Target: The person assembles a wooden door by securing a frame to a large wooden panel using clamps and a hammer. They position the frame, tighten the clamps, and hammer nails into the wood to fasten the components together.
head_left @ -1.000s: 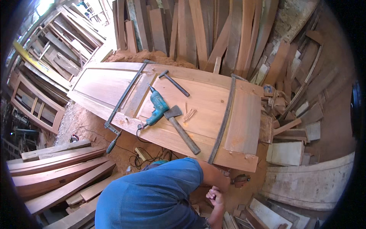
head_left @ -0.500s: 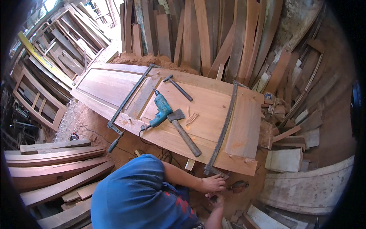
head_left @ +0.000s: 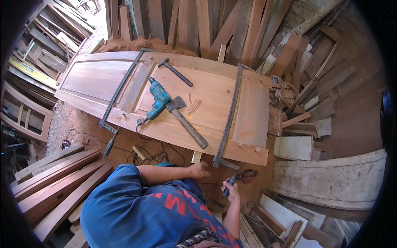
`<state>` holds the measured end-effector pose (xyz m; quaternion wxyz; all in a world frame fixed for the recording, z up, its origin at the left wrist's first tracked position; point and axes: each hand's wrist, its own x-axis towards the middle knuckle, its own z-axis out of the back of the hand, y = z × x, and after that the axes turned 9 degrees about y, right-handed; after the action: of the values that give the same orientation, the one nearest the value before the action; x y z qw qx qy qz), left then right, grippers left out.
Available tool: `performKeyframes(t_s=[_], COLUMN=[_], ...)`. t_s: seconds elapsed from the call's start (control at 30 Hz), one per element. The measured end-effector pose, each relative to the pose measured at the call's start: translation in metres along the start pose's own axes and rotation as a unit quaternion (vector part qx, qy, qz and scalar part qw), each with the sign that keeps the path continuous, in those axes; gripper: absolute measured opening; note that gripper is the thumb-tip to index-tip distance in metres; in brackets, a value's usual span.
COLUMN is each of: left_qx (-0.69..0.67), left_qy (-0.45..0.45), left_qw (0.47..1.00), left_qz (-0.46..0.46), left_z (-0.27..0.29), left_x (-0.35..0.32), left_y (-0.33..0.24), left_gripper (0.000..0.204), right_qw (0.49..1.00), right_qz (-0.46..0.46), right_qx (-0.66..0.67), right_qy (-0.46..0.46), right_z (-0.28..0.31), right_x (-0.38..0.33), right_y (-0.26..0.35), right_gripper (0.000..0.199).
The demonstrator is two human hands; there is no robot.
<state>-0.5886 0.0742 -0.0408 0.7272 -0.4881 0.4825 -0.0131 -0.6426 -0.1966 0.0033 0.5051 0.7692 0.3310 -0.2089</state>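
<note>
A panelled wooden door lies flat, with one bar clamp across its middle and another bar clamp near its right end. My right hand is closed round the screw handle of the right clamp, below the door's near edge. To its left, my left hand hovers by a light wood strip under that edge, apart from the clamp; its fingers are blurred. On the door rest a teal power drill, a hammer with a wooden handle, a dark metal T-shaped tool and several thin wooden pegs.
Tall boards lean behind the door, above sawdust. Stacked timber lies at the near left. Offcuts and a long curved pale board crowd the right. A cable trails on the floor below the door.
My left hand has come away from the right clamp's screw and moved left. My right hand now grips the clamp handle. The whole view has shifted.
</note>
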Motion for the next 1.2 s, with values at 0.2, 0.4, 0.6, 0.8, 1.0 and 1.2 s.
performKeyframes(t_s=[0.2, 0.4, 0.6, 0.8, 1.0, 1.2], left_qx=[-0.203, -0.430, -0.478, -0.144, 0.237, 0.379], left_qy=[0.044, 0.014, 0.015, 0.079, -0.119, -0.416], left_qw=[0.978, 0.901, 0.876, 0.983, 0.964, 0.806], left_qz=[0.026, 0.047, 0.069, 0.084, 0.011, 0.184], left_z=[0.009, 0.001, 0.008, 0.023, 0.152, 0.261], left_x=[-0.010, 0.029, 0.019, 0.006, -0.043, 0.020], left_y=[-0.095, -0.096, -0.114, -0.115, -0.150, -0.147], left_gripper=[0.064, 0.047, 0.053, 0.057, 0.041, 0.065], right_qw=[0.983, 0.927, 0.981, 0.986, 0.949, 0.980], right_qz=[-0.043, -0.055, -0.007, -0.021, -0.040, -0.041], right_qx=[0.155, -0.289, 0.187, -0.107, -0.234, 0.186], right_qy=[0.088, -0.233, 0.050, -0.127, -0.208, 0.060], right_z=[0.026, -0.019, 0.010, 0.024, -0.015, 0.015], right_x=[0.003, 0.012, 0.003, 0.023, 0.010, 0.011], right_y=[0.000, 0.004, 0.003, -0.018, 0.011, 0.000], right_gripper=[0.016, 0.014, 0.013, 0.014, 0.019, 0.016])
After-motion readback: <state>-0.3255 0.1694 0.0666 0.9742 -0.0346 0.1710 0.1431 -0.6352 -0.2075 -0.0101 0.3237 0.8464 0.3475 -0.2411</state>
